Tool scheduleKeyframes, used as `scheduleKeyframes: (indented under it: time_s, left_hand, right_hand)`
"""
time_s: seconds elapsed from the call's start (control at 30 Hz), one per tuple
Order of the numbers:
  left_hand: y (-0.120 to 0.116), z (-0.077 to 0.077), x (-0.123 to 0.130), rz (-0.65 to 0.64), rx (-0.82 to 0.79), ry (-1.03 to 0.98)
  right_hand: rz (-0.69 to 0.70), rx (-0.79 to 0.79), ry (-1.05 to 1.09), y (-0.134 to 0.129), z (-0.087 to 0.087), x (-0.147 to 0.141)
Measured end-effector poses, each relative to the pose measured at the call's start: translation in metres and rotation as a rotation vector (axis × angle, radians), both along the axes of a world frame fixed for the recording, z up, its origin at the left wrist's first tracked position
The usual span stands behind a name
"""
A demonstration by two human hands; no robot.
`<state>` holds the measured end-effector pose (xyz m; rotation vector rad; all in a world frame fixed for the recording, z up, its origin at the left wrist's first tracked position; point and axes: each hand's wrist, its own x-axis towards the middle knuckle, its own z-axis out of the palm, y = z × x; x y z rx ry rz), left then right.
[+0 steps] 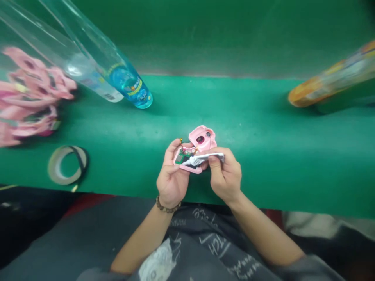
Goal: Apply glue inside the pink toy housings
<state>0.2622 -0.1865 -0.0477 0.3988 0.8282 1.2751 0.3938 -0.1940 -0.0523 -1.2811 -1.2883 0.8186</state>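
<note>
the left hand (172, 173) is curling around a pink plastic casing (202, 138), with its thumb and fingers closing on the casing's edge, while the right hand (225, 173) is pinching a white strip (202, 158) and holding it across the open casing, just over a small green circuit board (181, 156). both hands are nearly closed, and the casing is sitting between them, raised above the green counter (263, 128) as far as can be seen. the likeliest trouble is at the board: a slip of the white strip could snag the thin brass-coloured wires (181, 140) at the casing's edge, and a loosening left grip could let the casing tip or fall onto the counter, perhaps shaking the board loose. a blurred heap of pink casings (29, 93) is lying well to the left of the held casing, with a roll of tape (68, 165) nearer to it. a clear plastic bottle (90, 76) and a blue bottle (129, 84) are lying beyond it to the left — an orange printed packet (331, 74) is resting well off to its right.
</note>
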Motion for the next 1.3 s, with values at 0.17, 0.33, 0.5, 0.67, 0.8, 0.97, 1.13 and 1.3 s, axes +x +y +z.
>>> scheduleKeyframes:
  time_s: [0.17,0.33,0.5,0.67,0.8,0.97,1.13,1.3]
  left_hand:
    - [0.000,0.000,0.000,0.020,0.004,0.006]
    - [-0.001,0.000,0.001,0.018,0.019,0.007]
    - [0.000,0.001,0.001,0.020,0.030,-0.047]
    - [-0.001,0.001,0.001,0.026,0.037,-0.026]
    - [-0.001,-0.001,0.001,0.027,0.036,-0.008]
    - [0.001,-0.004,0.001,0.043,0.093,-0.057]
    - [0.001,-0.004,0.001,0.035,0.107,-0.080]
    - [0.001,-0.005,0.002,0.032,0.103,-0.025]
  right_hand:
    - [0.006,0.018,-0.003,-0.003,-0.003,0.001]
    - [0.033,0.105,-0.060,-0.007,-0.003,0.000]
    - [0.020,0.189,-0.142,-0.008,0.000,0.000]
    - [0.133,0.352,-0.234,-0.009,0.003,0.004]
    - [0.104,0.387,-0.159,-0.016,0.004,0.011]
    - [-0.186,0.091,0.134,-0.030,-0.004,0.020]
    - [-0.132,-0.014,0.152,-0.034,-0.014,0.019]
    - [-0.100,-0.033,0.090,-0.033,-0.014,0.016]
